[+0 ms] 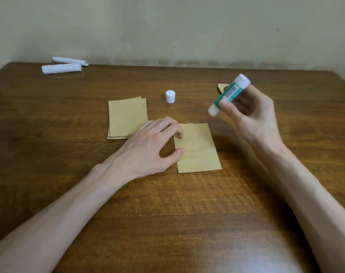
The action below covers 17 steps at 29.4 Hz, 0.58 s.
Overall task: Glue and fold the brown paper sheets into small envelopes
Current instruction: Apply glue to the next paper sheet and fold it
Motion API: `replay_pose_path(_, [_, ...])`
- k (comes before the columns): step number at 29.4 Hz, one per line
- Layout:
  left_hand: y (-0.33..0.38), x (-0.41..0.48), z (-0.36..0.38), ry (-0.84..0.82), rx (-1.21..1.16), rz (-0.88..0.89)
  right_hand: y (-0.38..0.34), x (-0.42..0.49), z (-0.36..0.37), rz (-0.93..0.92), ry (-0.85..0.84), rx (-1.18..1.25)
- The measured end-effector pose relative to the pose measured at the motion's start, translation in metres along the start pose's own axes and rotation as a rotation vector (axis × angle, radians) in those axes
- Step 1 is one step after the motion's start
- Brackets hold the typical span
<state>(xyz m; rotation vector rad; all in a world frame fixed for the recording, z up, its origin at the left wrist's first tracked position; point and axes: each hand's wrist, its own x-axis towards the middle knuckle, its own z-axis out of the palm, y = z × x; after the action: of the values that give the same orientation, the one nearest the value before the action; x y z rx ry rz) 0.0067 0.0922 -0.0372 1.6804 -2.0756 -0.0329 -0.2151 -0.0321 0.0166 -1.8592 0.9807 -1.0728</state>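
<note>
Head view, looking down at a wooden table point(167, 213). One brown paper sheet point(199, 152) lies flat near the middle, its long side running away from the person. The left hand point(148, 148) rests beside it, fingers loosely bent and gripping nothing, with the forefinger tip and thumb touching the sheet's left edge. The right hand point(252, 115) grips a green-and-white glue stick point(229, 93) between thumb and fingers, raised above the table and tilted, its lower end towards the sheet but clear of it. A white cap point(170, 96) stands on the table beyond the sheet. To the left lies a stack of brown sheets point(127, 117). A small brown piece point(220, 88) shows partly behind the glue stick. Two white paper rolls point(62, 68) lie at the far left, near the wall point(167, 26).
</note>
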Motion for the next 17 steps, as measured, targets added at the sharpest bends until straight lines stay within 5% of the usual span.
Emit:
replay_pose_path(5, [-0.001, 0.003, 0.001, 0.02, -0.004, -0.014, 0.005, -0.002, 0.029, -0.101, -0.17, -0.13])
replay_pose_path(17, [-0.001, 0.001, 0.001, 0.013, 0.01, -0.041, 0.01, 0.001, 0.039, -0.2, -0.278, -0.411])
